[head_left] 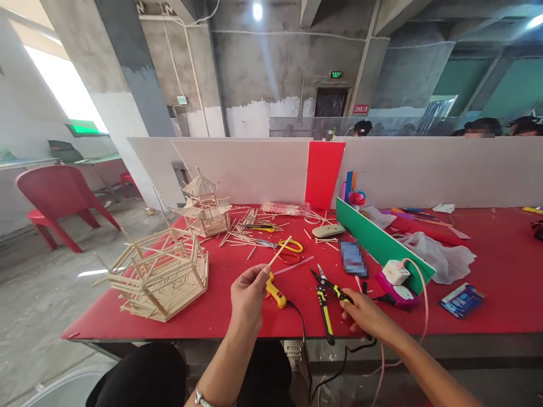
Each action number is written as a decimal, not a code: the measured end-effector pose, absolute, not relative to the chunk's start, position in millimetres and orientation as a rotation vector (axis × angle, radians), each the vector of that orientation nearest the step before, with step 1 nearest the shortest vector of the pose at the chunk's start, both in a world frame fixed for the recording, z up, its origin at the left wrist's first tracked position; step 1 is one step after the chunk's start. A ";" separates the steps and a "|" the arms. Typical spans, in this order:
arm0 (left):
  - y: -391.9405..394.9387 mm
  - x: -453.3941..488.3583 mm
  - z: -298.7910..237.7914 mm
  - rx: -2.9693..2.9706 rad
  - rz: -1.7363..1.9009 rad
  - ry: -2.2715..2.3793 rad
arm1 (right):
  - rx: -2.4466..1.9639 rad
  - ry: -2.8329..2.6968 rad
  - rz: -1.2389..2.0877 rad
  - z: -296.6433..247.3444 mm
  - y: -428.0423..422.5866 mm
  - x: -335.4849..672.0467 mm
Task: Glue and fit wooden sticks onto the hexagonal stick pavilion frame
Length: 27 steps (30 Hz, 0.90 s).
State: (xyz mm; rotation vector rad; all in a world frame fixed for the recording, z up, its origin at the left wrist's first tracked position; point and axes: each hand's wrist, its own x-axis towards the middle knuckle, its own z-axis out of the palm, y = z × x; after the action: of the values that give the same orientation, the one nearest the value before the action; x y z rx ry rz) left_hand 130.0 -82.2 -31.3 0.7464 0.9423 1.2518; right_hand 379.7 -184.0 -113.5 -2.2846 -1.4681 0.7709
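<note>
My left hand (249, 295) is raised above the red table (487, 265) and pinches a thin wooden stick (280, 251) that points up and to the right. Just beside it lies a yellow glue gun (275, 292) with a black cord. My right hand (360, 312) rests on the table with its fingers closed on the handle of the black-and-yellow pliers (326, 299), whose jaws point away from me. A hexagonal stick frame (159, 274) lies at the table's left end, and a small stick pagoda (205, 206) stands behind it.
Yellow-handled scissors (285, 245) and loose sticks lie in the middle of the table. A green board (382, 243), a white adapter (395, 271), a pink device (399, 295), a plastic bag (441, 254) and a blue packet (461, 299) are to the right. A red chair (59, 198) stands at the left.
</note>
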 end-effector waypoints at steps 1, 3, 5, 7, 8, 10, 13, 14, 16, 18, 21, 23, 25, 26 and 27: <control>-80.3 128.4 -28.3 0.745 1.262 0.937 | -2.173 -1.333 0.841 -114.7 -185.9 374.7; -74.9 125.2 -23.4 0.746 1.298 0.936 | -1.809 -0.976 1.016 -111.8 -186.5 358.3; -68.2 121.1 -20.1 0.754 1.340 0.944 | -1.383 -0.677 1.223 -101.0 -181.0 333.2; -61.0 114.8 -18.9 0.767 1.380 0.971 | -1.003 -0.564 1.431 -85.3 -169.7 301.4; -57.7 110.5 -19.1 0.782 1.400 0.992 | -0.832 -0.530 1.491 -77.3 -162.7 284.2; -51.8 99.8 -20.5 0.833 1.454 1.043 | -0.587 -0.497 1.652 -64.5 -148.9 249.7; -45.7 80.9 -23.1 0.979 1.556 1.106 | -0.317 -0.459 1.907 -57.9 -134.2 203.7; -44.7 74.9 -23.2 1.029 1.582 1.115 | -0.246 -0.432 1.973 -58.6 -131.5 190.9; -45.3 65.1 -21.3 1.072 1.599 1.120 | -0.157 -0.372 2.064 -62.0 -128.5 170.2; -49.9 59.4 -16.4 0.988 1.612 1.094 | -0.181 -0.358 2.052 -66.3 -127.0 156.3; -63.6 57.4 -6.4 0.818 1.608 1.012 | -0.375 -0.431 1.875 -72.2 -123.7 147.0; -73.9 58.7 -1.2 0.861 1.520 0.976 | -0.528 -0.491 1.773 -75.4 -120.4 144.8; -80.6 60.9 0.5 0.996 1.474 0.968 | -0.679 -0.582 1.720 -76.7 -117.0 142.1; -82.0 62.2 -0.1 1.063 1.479 0.974 | -0.753 -0.636 1.684 -76.1 -115.5 140.1; -82.0 63.6 -1.5 1.120 1.497 0.986 | -0.813 -0.702 1.641 -74.5 -114.5 137.9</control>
State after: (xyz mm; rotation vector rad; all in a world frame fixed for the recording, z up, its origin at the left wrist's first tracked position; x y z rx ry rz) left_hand 63.6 -82.0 -1.5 1.1201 0.9862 1.4973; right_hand 137.9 -114.5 -74.5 -0.8127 -0.7024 1.6408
